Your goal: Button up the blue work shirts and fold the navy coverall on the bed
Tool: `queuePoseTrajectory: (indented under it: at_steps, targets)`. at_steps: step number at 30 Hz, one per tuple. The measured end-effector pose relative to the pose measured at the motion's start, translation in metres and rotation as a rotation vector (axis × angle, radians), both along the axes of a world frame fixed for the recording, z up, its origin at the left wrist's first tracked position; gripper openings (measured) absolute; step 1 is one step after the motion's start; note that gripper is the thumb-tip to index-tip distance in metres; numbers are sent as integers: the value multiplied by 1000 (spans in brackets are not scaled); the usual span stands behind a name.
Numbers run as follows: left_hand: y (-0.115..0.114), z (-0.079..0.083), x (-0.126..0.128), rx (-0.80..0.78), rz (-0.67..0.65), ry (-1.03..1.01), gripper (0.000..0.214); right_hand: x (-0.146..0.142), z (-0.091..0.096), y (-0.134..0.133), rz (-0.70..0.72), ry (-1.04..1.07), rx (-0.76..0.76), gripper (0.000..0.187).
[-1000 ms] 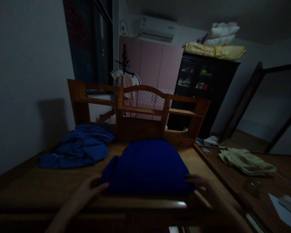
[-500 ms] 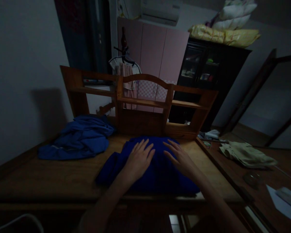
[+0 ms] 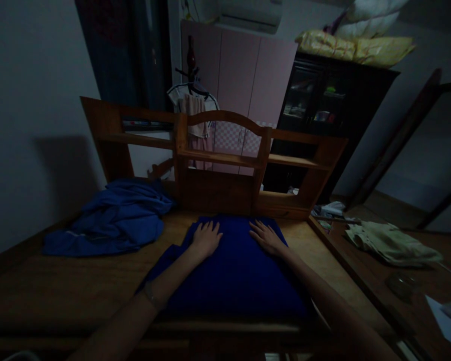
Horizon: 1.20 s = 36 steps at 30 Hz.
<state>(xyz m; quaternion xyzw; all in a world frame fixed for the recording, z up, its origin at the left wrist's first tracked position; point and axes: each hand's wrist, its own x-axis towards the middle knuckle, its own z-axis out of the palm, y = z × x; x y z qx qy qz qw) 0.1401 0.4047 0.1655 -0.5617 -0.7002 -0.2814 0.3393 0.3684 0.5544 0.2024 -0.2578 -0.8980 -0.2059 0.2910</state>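
A dark blue garment (image 3: 236, 276) lies spread on the wooden bed board (image 3: 93, 281) in front of me, its near part reaching the board's front edge. My left hand (image 3: 207, 238) rests flat on the garment's far left part, fingers spread. On the far right part lies my right hand (image 3: 267, 236), also flat with its fingers apart. Neither hand grips the cloth. A band circles my left wrist. Farther left, a lighter blue crumpled garment (image 3: 113, 218) sits in a heap against the wall side.
A wooden headboard with shelves (image 3: 218, 160) stands behind the garment. On the right, a lower brown surface holds a folded pale green cloth (image 3: 393, 243), a glass dish (image 3: 402, 285) and white paper (image 3: 445, 321). Beyond are a pink wardrobe (image 3: 236, 75) and a dark cabinet (image 3: 342, 110).
My hands have shifted toward the garment's far edge and a little apart, and the cloth between and below them now looks flatter and smoother. The view has tilted slightly.
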Motion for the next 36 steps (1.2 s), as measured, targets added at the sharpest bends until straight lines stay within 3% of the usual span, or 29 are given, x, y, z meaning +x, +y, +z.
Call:
queuePoseTrajectory:
  at_steps: [4, 6, 11, 15, 24, 28, 32, 36]
  targets:
    - [10, 33, 30, 55, -21, 19, 55, 3, 7, 14, -19, 57, 30, 57]
    - [21, 41, 36, 125, -89, 79, 55, 3, 3, 20, -32, 76, 36, 57]
    - [55, 23, 19, 74, -196, 56, 56, 2, -5, 33, -91, 179, 51, 60]
    - [66, 13, 7, 47, -221, 16, 59, 4, -4, 43, -150, 257, -31, 63]
    - [64, 16, 7, 19, -248, -14, 59, 2, -7, 58, -156, 311, -25, 72]
    - [52, 22, 15, 59, -278, -15, 58, 3, -11, 60, -128, 363, -24, 76]
    - [32, 33, 30, 211, -391, 91, 50, 7, -4, 44, -47, 440, 85, 75]
    - [31, 28, 35, 33, -480, 170, 49, 8, 5, 22, 109, 405, 187, 63]
